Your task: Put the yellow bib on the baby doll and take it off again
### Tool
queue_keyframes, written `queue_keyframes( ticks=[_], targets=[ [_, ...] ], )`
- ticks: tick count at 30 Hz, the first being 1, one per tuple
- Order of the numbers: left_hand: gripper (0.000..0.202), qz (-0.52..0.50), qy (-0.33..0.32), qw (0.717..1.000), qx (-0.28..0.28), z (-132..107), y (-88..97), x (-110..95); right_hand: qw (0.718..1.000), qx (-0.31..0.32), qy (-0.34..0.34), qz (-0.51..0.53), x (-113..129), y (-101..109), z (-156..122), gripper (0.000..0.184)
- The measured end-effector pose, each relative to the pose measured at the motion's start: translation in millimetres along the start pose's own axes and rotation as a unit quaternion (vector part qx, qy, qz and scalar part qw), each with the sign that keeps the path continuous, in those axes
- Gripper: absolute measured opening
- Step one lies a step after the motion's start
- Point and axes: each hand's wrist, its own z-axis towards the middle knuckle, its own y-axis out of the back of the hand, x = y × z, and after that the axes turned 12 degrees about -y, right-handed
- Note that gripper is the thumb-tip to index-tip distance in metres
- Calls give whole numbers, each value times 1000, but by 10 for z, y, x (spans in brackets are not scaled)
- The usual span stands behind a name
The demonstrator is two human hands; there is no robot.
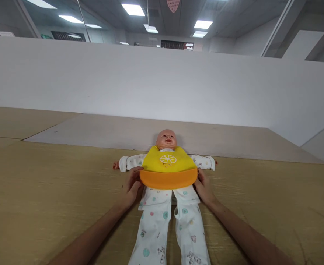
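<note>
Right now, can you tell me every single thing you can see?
baby doll: 1, peach-coloured head and hands, lying on its back on the table
silicone bib: 1, yellow with a white citrus slice and an orange pocket, on the doll's chest
sleepsuit: 1, white with small coloured prints, on the doll
table: 1, tan wood grain, under the doll
wall panel: 1, white, behind the table
ceiling lights: several, white, overhead
heart-shaped sign: 1, pink, hanging at the top of the view
left hand: 1, bare, at the bib's orange edge, left in view
right hand: 1, bare, at the bib's orange edge, right in view
</note>
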Motion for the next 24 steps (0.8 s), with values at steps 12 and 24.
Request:
queue_keyframes(
  ticks=[12, 24],
  targets=[
    [42, 60, -29, 998, -1, -30, -6, 48, 1000, 8, 13, -5, -10, -1, 2, 14],
    [44, 29, -18, 999, 14, -24, -32, -54, 1000, 9, 17, -12, 33, -12, -24, 22]
  ],
)
